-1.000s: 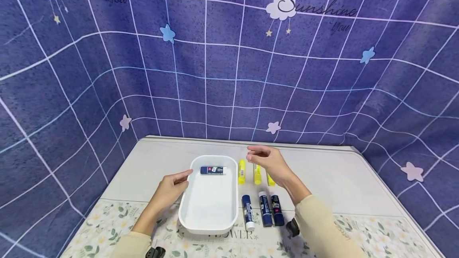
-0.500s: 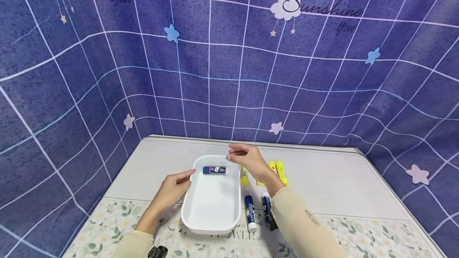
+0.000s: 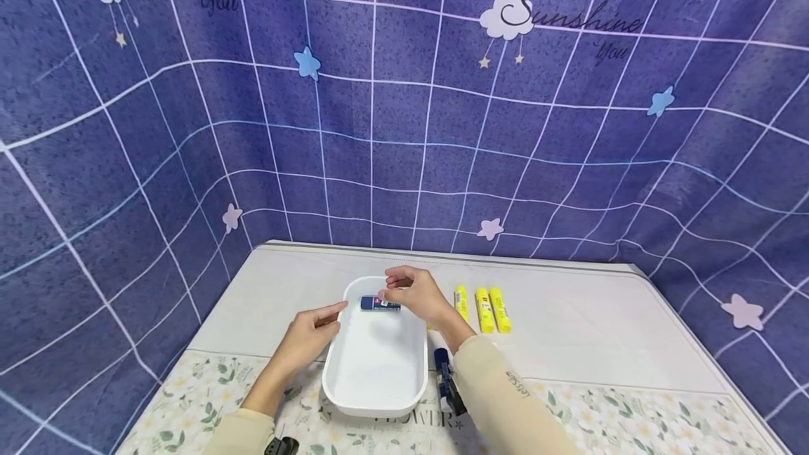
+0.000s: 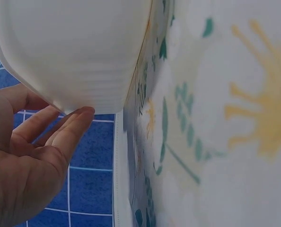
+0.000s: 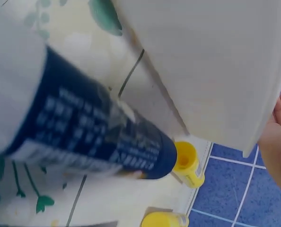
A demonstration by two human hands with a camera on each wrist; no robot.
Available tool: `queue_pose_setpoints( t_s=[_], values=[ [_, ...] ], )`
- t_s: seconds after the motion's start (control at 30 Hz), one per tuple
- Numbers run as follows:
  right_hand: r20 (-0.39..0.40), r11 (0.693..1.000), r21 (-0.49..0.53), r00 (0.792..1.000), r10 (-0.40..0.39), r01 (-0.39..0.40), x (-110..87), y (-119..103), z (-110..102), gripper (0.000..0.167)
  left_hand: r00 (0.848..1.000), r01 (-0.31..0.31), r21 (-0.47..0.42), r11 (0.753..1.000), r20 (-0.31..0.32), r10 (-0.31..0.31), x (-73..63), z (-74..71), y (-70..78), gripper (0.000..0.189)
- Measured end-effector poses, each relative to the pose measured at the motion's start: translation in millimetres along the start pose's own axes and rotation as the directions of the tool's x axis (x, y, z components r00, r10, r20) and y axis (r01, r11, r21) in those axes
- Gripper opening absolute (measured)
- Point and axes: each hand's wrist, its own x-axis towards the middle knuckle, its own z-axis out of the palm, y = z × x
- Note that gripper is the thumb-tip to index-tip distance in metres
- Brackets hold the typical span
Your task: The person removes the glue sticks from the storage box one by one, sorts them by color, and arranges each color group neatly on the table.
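Observation:
A white rectangular tray (image 3: 376,378) stands on the table. My left hand (image 3: 306,339) holds its left rim; in the left wrist view, the fingertips (image 4: 86,111) rest against the tray's outer wall. Across the tray's far end lies a dark blue glue stick (image 3: 369,303). My right hand (image 3: 413,293) reaches over the right rim, its thumb and fingertips right at this glue stick and overlapping its right end. In the right wrist view, that hand (image 5: 277,146) is mostly hidden behind the tray wall.
Yellow tubes (image 3: 484,310) lie right of the tray, one mostly hidden behind the right hand. Nearer, another dark blue glue stick (image 3: 442,358) lies partly under the right wrist, large in the right wrist view (image 5: 98,118). A blue gridded curtain (image 3: 404,125) hangs behind the table.
My right hand has moved left from above the yellow tubes, over the tray's right rim, and down to the glue stick inside. The left hand stays at the left rim.

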Motion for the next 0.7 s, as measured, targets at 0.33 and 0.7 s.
queue_pose_setpoints(
  t_s=[0.33,0.7],
  values=[
    [-0.036,0.989,-0.147,0.999,0.023,-0.028,9.0,4,12,0.048,1.000,-0.002,-0.023,1.000,0.006,0.002,-1.1,1.4,-0.1,0.043],
    [-0.097,0.930,-0.363,0.995,0.021,-0.054,17.1,10,25,0.044,1.000,0.014,-0.028,1.000,0.019,-0.014,-2.2,0.1,-0.9,0.043]
  ],
)
